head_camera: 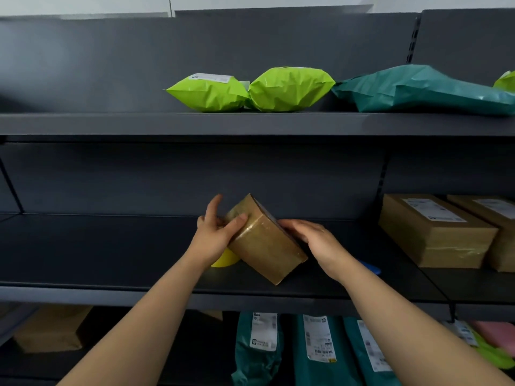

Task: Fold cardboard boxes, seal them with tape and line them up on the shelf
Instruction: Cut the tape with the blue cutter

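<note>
- Currently the small brown cardboard box wrapped in glossy clear tape (264,240) is at the middle board of the dark grey metal shelf (111,246), tilted, with its far end raised.
- Can't tell whether its low near corner touches the board.
- Left grip (216,232): bare hand clamped on the box's raised end, thumb across the top face, fingers behind it, one finger sticking up.
- Right grip (315,238): not clamped; fingers nearly straight, laid flat against the box's dark right side.
- Yellow rounded object (224,260) on the board, just under the left wrist and box, mostly hidden.
- Blue item (372,267) pokes out behind the right wrist; unclear what it is.
- Two bigger labelled cardboard boxes (434,232) sit side by side at the right end of the same board, well apart from the held box.
- Upper board: two lime-green plastic mailer bags (209,93) touching, with a teal plastic mailer bag (418,87) to their right.
- Lower board: labelled teal mailers (259,346) and, to their left, a plain cardboard box (53,327).
</note>
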